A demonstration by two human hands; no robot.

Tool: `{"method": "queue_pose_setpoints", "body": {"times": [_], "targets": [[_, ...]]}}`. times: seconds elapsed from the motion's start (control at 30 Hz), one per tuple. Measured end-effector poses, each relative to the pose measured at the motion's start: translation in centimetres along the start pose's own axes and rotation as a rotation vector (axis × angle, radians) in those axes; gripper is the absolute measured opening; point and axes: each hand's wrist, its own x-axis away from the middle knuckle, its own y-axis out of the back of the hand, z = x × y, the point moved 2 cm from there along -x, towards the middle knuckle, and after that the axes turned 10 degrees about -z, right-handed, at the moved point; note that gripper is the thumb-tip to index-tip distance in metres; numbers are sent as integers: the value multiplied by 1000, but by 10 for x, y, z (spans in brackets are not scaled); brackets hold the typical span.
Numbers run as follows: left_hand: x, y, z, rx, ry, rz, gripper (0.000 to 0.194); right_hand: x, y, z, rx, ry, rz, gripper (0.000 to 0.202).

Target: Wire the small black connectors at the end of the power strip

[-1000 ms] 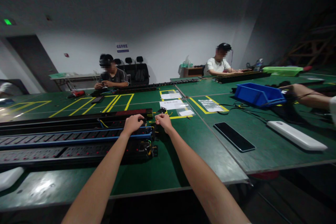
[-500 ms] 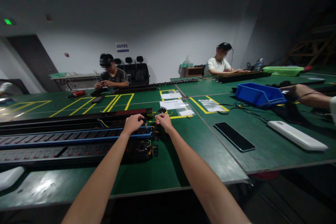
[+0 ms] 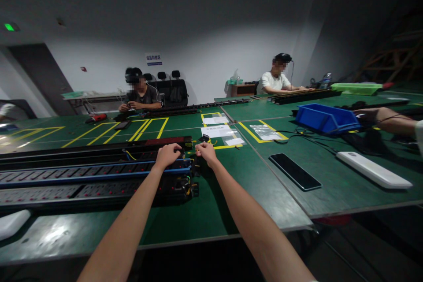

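Observation:
Long black socket strips lie side by side on the green table (image 3: 238, 202), their ends near the middle of the view. My left hand (image 3: 168, 156) is closed over the end of the blue-edged strip (image 3: 109, 170); what its fingers grip is hidden. Just right of that end, my right hand (image 3: 206, 153) pinches something too small to make out, beside short yellow wires. Nearer to me, the front strip (image 3: 132, 188) ends in a black end piece (image 3: 195, 190) with loose wires. A small black bracket (image 3: 205, 138) stands behind my right hand.
A dark phone (image 3: 295, 172) and a white power bank (image 3: 373, 170) lie to the right. Beyond them are a blue bin (image 3: 327, 118), cables and another person's hand (image 3: 370, 115). Papers (image 3: 216, 131) lie ahead. Two people sit across the table.
The other person's hand at the right has shifted slightly left and down. My own hands have hardly moved.

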Motion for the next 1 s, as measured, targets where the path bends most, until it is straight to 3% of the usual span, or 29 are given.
{"method": "queue_pose_setpoints", "body": {"times": [1.0], "targets": [[0,0,0,-4,0,2,30,2,1,2,2,2,-9,12]]}}
